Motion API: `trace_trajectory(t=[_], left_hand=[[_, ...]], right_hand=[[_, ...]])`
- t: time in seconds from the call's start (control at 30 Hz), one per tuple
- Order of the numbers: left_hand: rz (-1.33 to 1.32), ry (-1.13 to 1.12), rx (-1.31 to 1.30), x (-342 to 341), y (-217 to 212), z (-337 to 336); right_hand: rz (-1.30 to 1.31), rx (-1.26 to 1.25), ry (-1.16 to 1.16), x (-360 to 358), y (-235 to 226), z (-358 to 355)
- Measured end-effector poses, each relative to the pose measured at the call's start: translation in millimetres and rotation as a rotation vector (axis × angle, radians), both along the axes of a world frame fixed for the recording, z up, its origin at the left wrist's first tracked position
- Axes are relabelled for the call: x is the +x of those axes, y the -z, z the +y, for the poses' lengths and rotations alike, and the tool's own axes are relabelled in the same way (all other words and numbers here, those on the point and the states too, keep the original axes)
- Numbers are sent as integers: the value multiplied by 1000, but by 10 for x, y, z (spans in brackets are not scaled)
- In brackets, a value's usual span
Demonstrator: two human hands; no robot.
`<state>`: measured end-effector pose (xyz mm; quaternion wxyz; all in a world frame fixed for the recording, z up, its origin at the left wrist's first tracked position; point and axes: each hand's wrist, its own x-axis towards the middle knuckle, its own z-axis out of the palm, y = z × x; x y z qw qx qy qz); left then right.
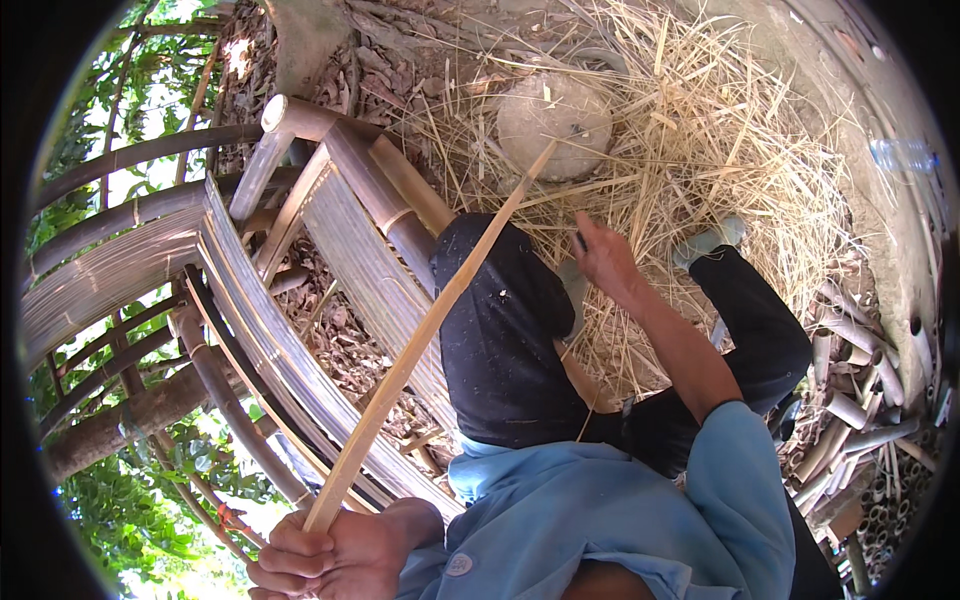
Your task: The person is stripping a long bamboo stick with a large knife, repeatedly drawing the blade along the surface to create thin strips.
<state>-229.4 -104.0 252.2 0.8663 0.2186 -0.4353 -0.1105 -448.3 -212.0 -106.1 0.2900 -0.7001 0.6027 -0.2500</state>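
Bamboo is all around us here, and the piece in hand is a long split bamboo strip point(430, 320), pale tan, flat and narrow, running from our left hand point(325, 560) at the lower edge up across the black-clad knee point(505, 340) toward a round grey stone point(553, 125) in the straw.

Our left fingers are wrapped tight around the strip's near end in a closed fist. Our right hand point(603, 258) sits farther up, near the strip's upper part, fingers curled around a small dark tool point(580, 240); we cannot tell what kind it is or how firmly it is held.

We judge the strip light and springy, stiff along its length but ready to flex sideways, with split edges that could be sharp and splintery, so it is best gripped flat across its faces near the end, as it is now.

Beside us a curved bench point(250, 330) of smooth bamboo slats and thick round poles arcs away. Dry yellow shavings point(720, 150) lie heaped and tangled, and cut bamboo tubes point(850, 400) are stacked at right.
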Motion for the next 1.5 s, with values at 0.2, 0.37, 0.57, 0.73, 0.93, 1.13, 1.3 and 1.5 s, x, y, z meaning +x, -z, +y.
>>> trace_trajectory(t=[0.2,0.37,0.57,0.73,0.93,1.13,1.3,1.5], left_hand=[[45,-170,13,7,38,2],[-26,141,39,116,35,59],[-35,99,14,135,38,104],[-31,97,11,51,26,29],[-97,198,7,61,32,57],[-159,206,-26,3,82,111],[-238,122,4,6,233,119],[-171,217,-26,4,150,150]], right_hand=[[59,100,58,-238,578,-121],[141,156,73,-419,807,-174],[128,117,29,-287,627,-24],[134,265,112,-533,641,-80],[-2,127,-130,-173,-658,39],[-55,-72,-300,313,-2093,708],[-148,-391,-536,352,-2677,1221],[-54,-237,-391,381,-2160,1000]])
